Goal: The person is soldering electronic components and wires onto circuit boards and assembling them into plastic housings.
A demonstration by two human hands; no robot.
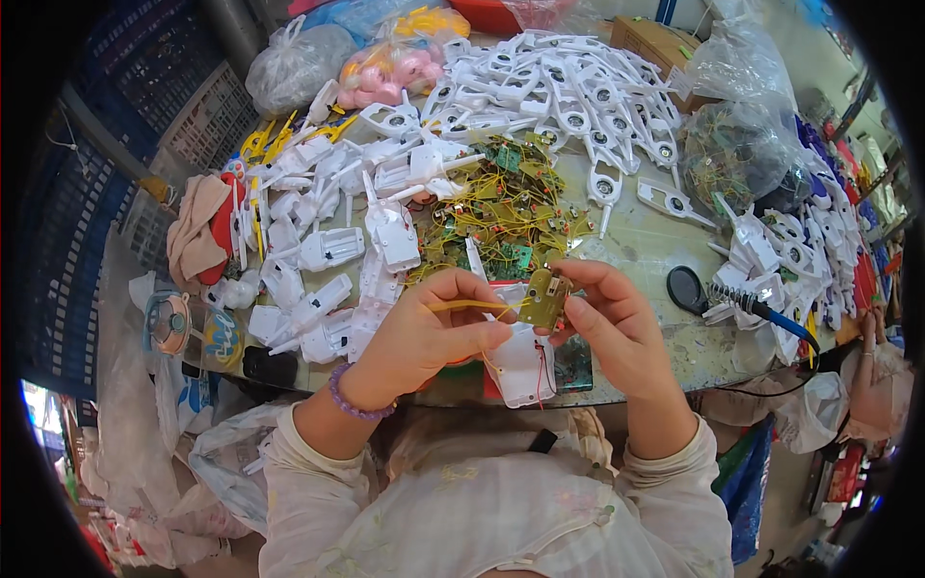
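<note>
Greenish worktable [631, 265] is heavily loaded: white plastic parts [578, 91] are piled at back & L, heap of wired circuit bds [501, 217] in ctr, clear bags [737, 144] at back R. Blue crates [58, 250] are stacked along L wall. Near edge is partly covered by a white housing [520, 371], lying below the hands; clearest room is left R of the heap, bounded by a soldering iron [785, 323] in its coil stand [729, 296]. One circuit board [544, 301] is held above the housing, clamped btwn R hand [612, 313] thumb & fingers. L hand [438, 323] thumb & index are curved round a yellow wire [472, 305] reaching the board; whether it's pinched can't be told.
</note>
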